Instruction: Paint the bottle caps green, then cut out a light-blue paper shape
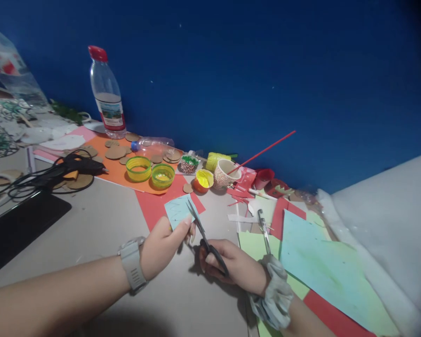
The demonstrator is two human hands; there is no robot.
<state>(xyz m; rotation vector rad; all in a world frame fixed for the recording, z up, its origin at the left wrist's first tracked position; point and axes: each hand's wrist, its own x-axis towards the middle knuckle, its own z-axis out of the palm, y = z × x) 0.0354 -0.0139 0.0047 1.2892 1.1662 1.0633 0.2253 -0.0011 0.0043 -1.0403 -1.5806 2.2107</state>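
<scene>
A small piece of light blue paper (178, 210) with dark pen marks is pinched in my left hand (164, 244), which wears a grey watch (132, 264). My right hand (231, 264), with a pale scrunchie (272, 295) at the wrist, grips black-handled scissors (213, 256). The blades point up and left, overlapping the paper's right edge; they look slightly apart. Beyond the paper lies a red sheet (148, 210) on the grey table (105, 243). Some fingers of both hands are hidden behind the paper and the scissor handles.
A water bottle (107, 93) stands against the blue wall (231, 70). Two yellow-green rings (138, 169), a patterned cup (224, 175) holding a red stick (266, 149), and cardboard discs (115, 152) line the back. A glue gun (80, 164) lies left; blue paper (315, 252) and a pen (264, 231) lie right.
</scene>
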